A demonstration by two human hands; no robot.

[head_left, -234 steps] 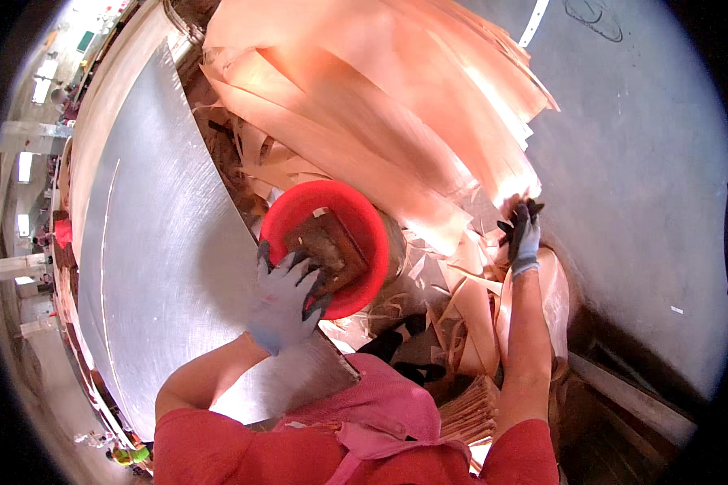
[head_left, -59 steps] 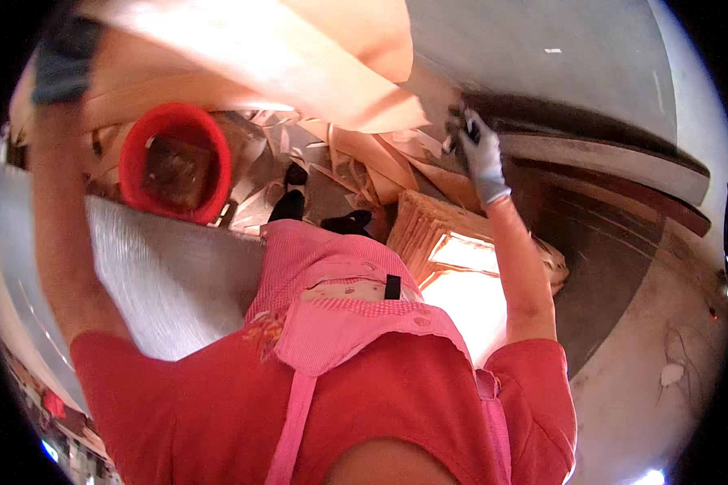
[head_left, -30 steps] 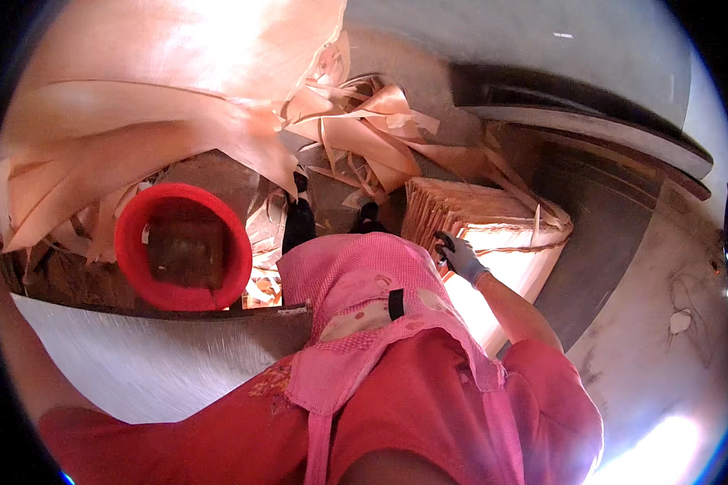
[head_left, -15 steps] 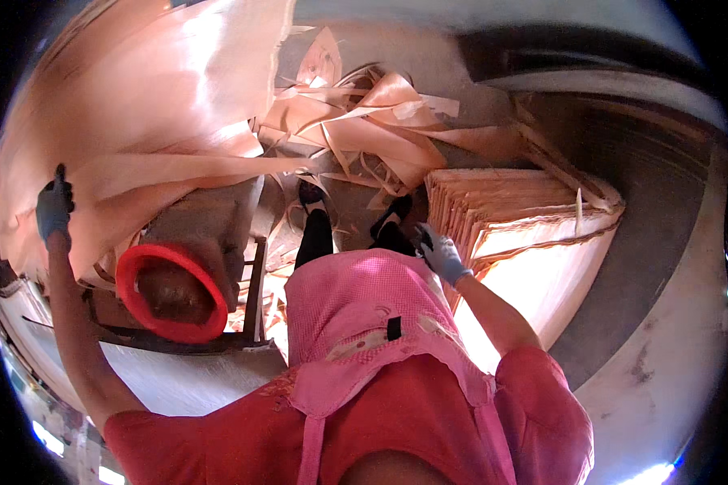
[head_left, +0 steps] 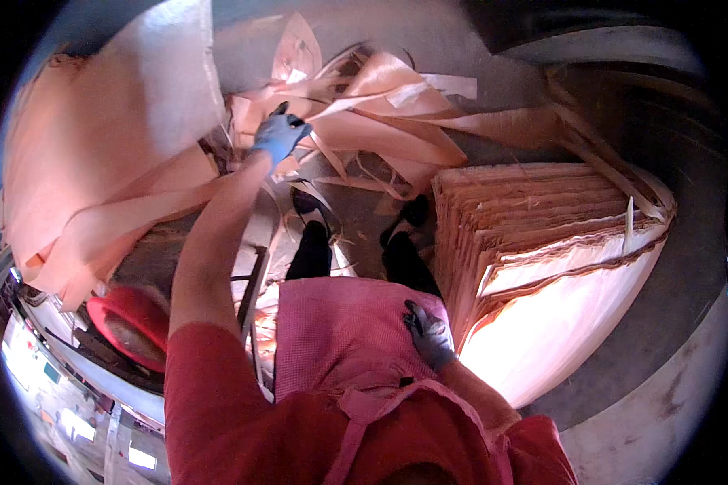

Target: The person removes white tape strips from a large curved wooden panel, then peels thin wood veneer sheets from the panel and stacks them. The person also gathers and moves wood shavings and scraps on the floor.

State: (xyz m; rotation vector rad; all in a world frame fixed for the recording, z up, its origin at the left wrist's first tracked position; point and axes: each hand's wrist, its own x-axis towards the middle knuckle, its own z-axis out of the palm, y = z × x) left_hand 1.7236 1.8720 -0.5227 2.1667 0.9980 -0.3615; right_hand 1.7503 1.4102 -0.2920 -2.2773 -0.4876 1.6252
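My left hand point(head_left: 281, 136), in a blue-grey glove with dark fingertips, reaches over a heap of thin wood veneer scraps point(head_left: 396, 133). Its fingers are apart beside a blurred veneer strip, and I see nothing clearly gripped. Under my left forearm passes a long veneer strip point(head_left: 150, 202) that comes from the large veneer sheets point(head_left: 129, 105) on the left. My right hand point(head_left: 430, 335), gloved in grey, lies against the front of my pink apron point(head_left: 340, 323) with its fingers loosely spread and nothing visible in them.
A tall stack of veneer sheets point(head_left: 534, 234) stands close on my right. On my left is a red ring-shaped rim point(head_left: 129, 327), next to a dark frame bar point(head_left: 255, 299). Loose strips lie around my shoes point(head_left: 307, 202).
My left hand has swung from the far left edge of the sheets rightward to the scrap heap. My right hand has moved from beside the stack onto the apron. The view has shifted.
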